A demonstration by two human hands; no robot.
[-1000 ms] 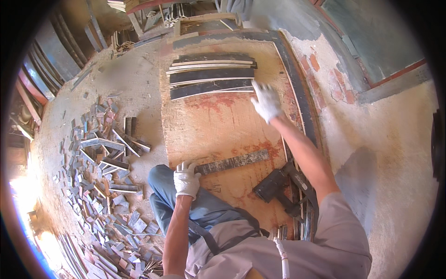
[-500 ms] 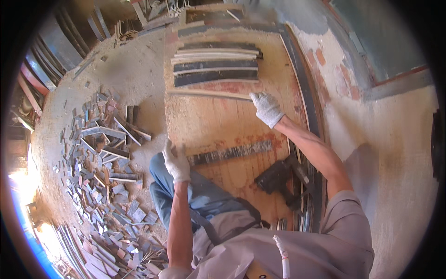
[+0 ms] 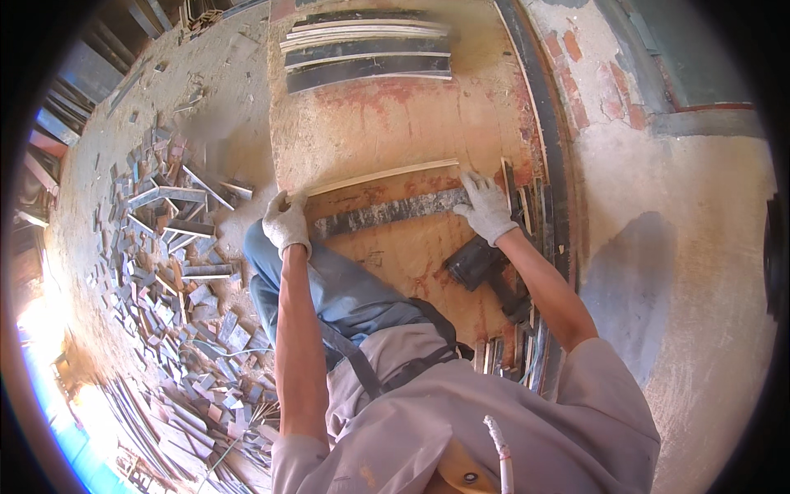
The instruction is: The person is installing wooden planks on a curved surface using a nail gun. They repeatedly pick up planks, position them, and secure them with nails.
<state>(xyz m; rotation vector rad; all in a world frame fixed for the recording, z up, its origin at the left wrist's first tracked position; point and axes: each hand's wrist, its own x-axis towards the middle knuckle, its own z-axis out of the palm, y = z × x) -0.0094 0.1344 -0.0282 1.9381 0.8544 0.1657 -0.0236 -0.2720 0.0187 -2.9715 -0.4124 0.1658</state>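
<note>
Both hands wear pale work gloves and are at a wooden board across my lap side. My left hand [image 3: 286,222] is closed on the left end of a thin pale wooden strip [image 3: 378,175]. That strip lies crosswise, just beyond a dark, white-scuffed strip [image 3: 391,212] on the board [image 3: 395,132]. My right hand [image 3: 487,206] has its fingers apart at the right end of the dark strip, close to the pale strip's far end. Below this hand lies a black power tool [image 3: 473,263], partly hidden by my right forearm.
Several dark-faced strips [image 3: 366,67] are stacked farther up the board. More narrow strips [image 3: 539,214] stand along its right edge, beside the plastered wall [image 3: 634,181]. A heap of small offcuts [image 3: 177,272] covers the floor at left. My bent leg [image 3: 329,272] is at the board's left side.
The pale strip has come nearer to me, next to the dark strip. My left hand has closed on its left end; my right hand has let go of its right end and moved nearer.
</note>
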